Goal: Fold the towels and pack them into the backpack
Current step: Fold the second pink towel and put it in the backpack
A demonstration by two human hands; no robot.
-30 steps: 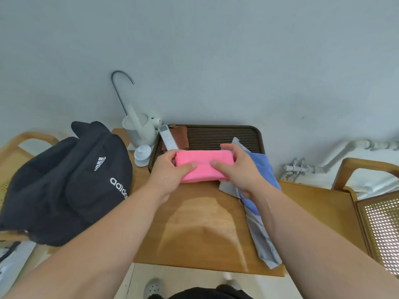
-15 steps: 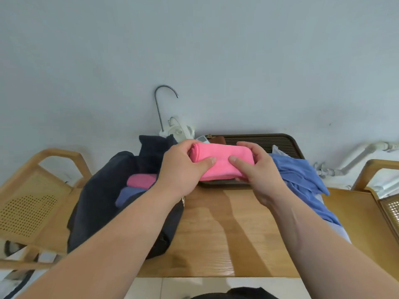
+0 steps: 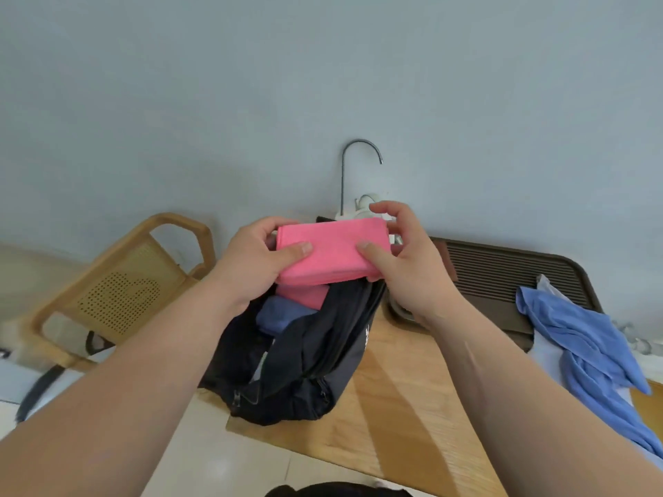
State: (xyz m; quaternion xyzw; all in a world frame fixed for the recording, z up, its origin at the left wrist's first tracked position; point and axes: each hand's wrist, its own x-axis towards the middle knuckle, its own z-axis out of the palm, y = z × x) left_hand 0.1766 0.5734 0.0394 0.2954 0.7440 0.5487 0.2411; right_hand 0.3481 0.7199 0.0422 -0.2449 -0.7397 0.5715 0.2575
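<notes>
A folded pink towel (image 3: 332, 251) hangs just above the open mouth of the black backpack (image 3: 305, 367). My left hand (image 3: 251, 263) grips its left end, thumb on top. My right hand (image 3: 401, 260) pinches its right end between thumb and fingers. Inside the backpack lie another folded pink towel (image 3: 303, 294) and a folded dark blue towel (image 3: 280, 315). The backpack rests on the left end of the wooden table (image 3: 394, 407), its opening facing up. An unfolded blue towel (image 3: 581, 349) lies crumpled at the table's right.
A dark slatted tray (image 3: 502, 274) sits at the back of the table. A thin curved faucet (image 3: 346, 170) and white kettle stand behind the towel. A wooden chair with a perforated back (image 3: 118, 285) is left of the table. The grey wall is close behind.
Both hands carried the folded pink towel from over the tray leftward to above the backpack's opening. My view turned left, so the tray and blue towel slid right.
</notes>
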